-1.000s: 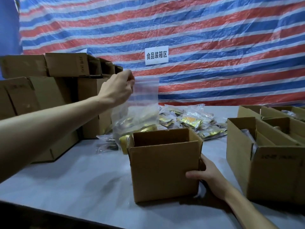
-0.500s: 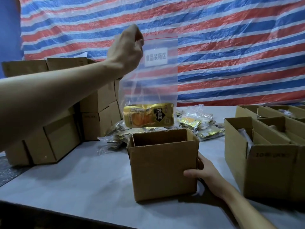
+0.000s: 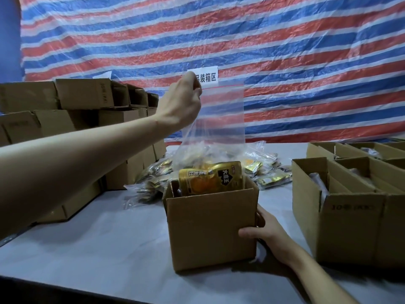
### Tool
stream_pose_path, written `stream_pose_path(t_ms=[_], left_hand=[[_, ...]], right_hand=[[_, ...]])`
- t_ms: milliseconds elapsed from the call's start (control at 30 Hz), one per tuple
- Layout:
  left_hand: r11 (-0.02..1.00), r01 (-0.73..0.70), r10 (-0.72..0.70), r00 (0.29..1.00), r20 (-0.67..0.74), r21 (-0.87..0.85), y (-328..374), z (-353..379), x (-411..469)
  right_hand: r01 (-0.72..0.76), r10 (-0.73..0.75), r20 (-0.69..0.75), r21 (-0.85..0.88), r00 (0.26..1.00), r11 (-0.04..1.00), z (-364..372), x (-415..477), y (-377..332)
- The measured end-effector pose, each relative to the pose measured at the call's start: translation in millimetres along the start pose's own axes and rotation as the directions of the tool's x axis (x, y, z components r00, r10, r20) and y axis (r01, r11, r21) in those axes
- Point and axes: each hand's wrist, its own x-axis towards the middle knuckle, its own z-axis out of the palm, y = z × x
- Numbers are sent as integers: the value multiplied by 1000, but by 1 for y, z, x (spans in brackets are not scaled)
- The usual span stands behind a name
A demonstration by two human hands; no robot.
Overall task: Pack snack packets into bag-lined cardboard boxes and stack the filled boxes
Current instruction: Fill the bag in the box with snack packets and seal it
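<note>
A clear bag (image 3: pixel 221 119) is pinched at its top left corner by the curled fingers of the left hand (image 3: pixel 182 104). Its bottom, weighted by a gold snack packet (image 3: pixel 210 178), hangs partly inside the box (image 3: pixel 210 227) near the table's front edge. The film is judged light, limp and slippery, so the stiffer top strip is the best hold. The box is gripped at its right side by the right hand (image 3: pixel 265 235), thumb on the front face. The table (image 3: pixel 98 249) also carries loose packets (image 3: pixel 269 172) toward the back, stacked boxes (image 3: pixel 65 119) at the left edge and open boxes (image 3: pixel 350 216) at the right. A striped tarpaulin (image 3: pixel 285 51) hangs behind.
</note>
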Motion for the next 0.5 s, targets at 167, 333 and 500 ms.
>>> stream_pose_path(t_ms=[167,333,500], left_hand=[[996,28,-29,999,17,84,-15,18,-15],[998,-51,42,978,205,42,-26,37,-45],[991,-134,130,939,318,-7,-30,38,-55]], right_hand=[[-8,9,-4,13,1000,1000,0,1,2],[-10,10,-8,2,1000,1000,0,1,1],[-4,4,-4,15,1000,1000,1,1,2]])
